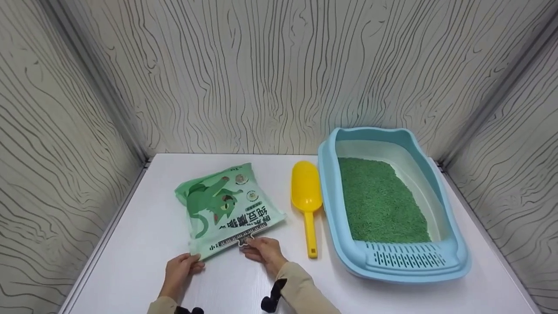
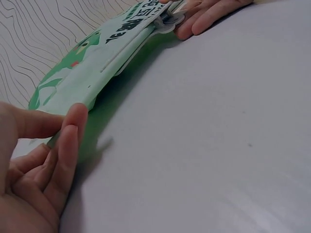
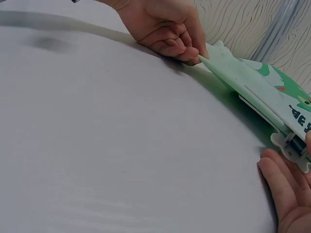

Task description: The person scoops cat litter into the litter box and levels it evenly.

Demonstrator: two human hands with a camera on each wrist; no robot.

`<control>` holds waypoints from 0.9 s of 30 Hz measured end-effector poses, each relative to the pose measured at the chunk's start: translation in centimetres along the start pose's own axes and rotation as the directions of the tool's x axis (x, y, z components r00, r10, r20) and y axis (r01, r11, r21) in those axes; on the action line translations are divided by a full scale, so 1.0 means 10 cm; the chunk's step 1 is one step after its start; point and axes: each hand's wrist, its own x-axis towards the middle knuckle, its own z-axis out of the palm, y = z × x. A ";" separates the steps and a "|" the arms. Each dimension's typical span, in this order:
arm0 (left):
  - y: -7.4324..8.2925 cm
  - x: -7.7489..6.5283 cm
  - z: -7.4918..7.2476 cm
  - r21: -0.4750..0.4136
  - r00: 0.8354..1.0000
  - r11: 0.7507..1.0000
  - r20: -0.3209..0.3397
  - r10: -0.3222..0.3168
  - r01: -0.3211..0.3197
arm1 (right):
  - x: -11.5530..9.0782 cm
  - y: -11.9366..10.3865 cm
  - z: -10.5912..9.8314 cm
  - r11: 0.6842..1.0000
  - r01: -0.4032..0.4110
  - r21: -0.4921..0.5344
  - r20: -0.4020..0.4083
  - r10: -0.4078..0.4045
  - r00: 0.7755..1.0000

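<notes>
A pale green cat litter bag [image 1: 224, 198] with a cat picture lies on the white table, its near edge raised off the surface. My left hand [image 1: 178, 272] pinches the bag's near left corner between thumb and fingers, as the left wrist view also shows. Midway along that same edge sits a spring clip [image 3: 294, 145] with pale, wavy-edged handles. My right hand [image 1: 266, 254] pinches the clip, thumb on top and fingers underneath. In the right wrist view the clip's dark spring shows, and part of the right hand is cut off by the frame.
Right of the bag lies a yellow scoop [image 1: 306, 192], its handle toward me. Beside it stands a light blue litter box [image 1: 333, 218] holding green litter [image 1: 379, 200], with a slotted ledge at its near end. Wood-grain panels [image 1: 244, 78] enclose the table's back and sides.
</notes>
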 end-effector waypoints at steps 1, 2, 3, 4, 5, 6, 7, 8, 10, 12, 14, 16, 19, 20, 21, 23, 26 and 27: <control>0.00 0.00 0.00 0.002 1.000 1.000 -0.001 0.000 0.000 | -0.01 0.01 0.00 1.000 0.004 -0.004 -0.002 -0.004 1.000; 0.00 0.00 0.01 0.006 1.000 1.000 -0.004 0.003 -0.003 | -0.01 0.01 -0.01 1.000 0.006 -0.009 -0.004 -0.006 1.000; 0.00 -0.01 0.02 0.008 1.000 1.000 -0.006 0.008 -0.008 | -0.01 0.02 -0.01 1.000 0.010 -0.013 -0.006 -0.010 1.000; -0.01 -0.01 0.02 0.023 1.000 1.000 -0.007 0.019 -0.019 | -0.02 0.03 -0.02 1.000 0.015 -0.018 -0.007 -0.015 1.000; -0.01 -0.01 0.02 0.038 1.000 0.999 -0.010 0.030 -0.029 | -0.02 0.04 -0.02 1.000 0.018 -0.022 -0.007 -0.018 1.000; -0.01 -0.01 0.03 0.052 0.999 0.998 -0.014 0.039 -0.038 | -0.03 0.04 -0.03 0.999 0.020 -0.026 -0.007 -0.021 1.000; -0.02 -0.01 0.03 0.060 0.999 0.997 -0.015 0.043 -0.042 | -0.03 0.06 -0.03 0.999 0.026 -0.027 -0.005 -0.026 1.000; -0.02 -0.01 0.04 0.070 0.999 0.997 -0.018 0.046 -0.045 | -0.04 0.06 -0.04 0.999 0.027 -0.030 -0.004 -0.027 1.000; -0.03 -0.01 0.05 0.088 0.999 0.995 -0.023 0.047 -0.045 | -0.06 0.07 -0.06 0.999 0.018 -0.035 -0.005 -0.018 1.000; -0.03 -0.01 0.06 0.079 0.999 0.996 -0.022 0.042 -0.040 | -0.08 0.06 -0.08 0.999 0.000 -0.041 -0.014 -0.001 1.000; -0.03 -0.02 0.08 0.088 0.998 0.995 -0.009 0.056 -0.055 | -0.10 0.02 -0.10 0.998 -0.024 -0.053 -0.020 0.023 1.000; -0.01 -0.04 0.08 0.132 0.997 0.988 -0.014 0.080 -0.077 | -0.14 -0.03 -0.14 0.996 -0.040 -0.074 -0.023 0.038 0.999; 0.04 -0.09 0.06 0.294 0.988 0.946 -0.023 0.150 -0.136 | -0.22 -0.13 -0.20 0.992 -0.026 -0.122 -0.012 0.025 1.000; 0.06 -0.11 0.05 0.368 0.983 0.916 -0.031 0.181 -0.157 | -0.25 -0.17 -0.23 0.989 -0.009 -0.145 -0.007 0.008 1.000; 0.09 -0.14 0.04 0.437 0.977 0.882 -0.037 0.211 -0.174 | -0.28 -0.21 -0.26 0.986 0.015 -0.164 -0.005 -0.016 1.000; 0.15 -0.17 0.02 0.565 0.958 0.796 -0.037 0.286 -0.216 | -0.34 -0.30 -0.32 0.976 0.069 -0.208 -0.003 -0.071 0.997; 0.25 -0.23 0.01 0.683 0.923 0.684 -0.040 0.384 -0.255 | -0.41 -0.45 -0.39 0.954 0.124 -0.272 -0.021 -0.134 0.991; 0.29 -0.25 0.02 0.701 0.913 0.663 -0.042 0.407 -0.263 | -0.43 -0.50 -0.41 0.947 0.133 -0.292 -0.029 -0.148 0.989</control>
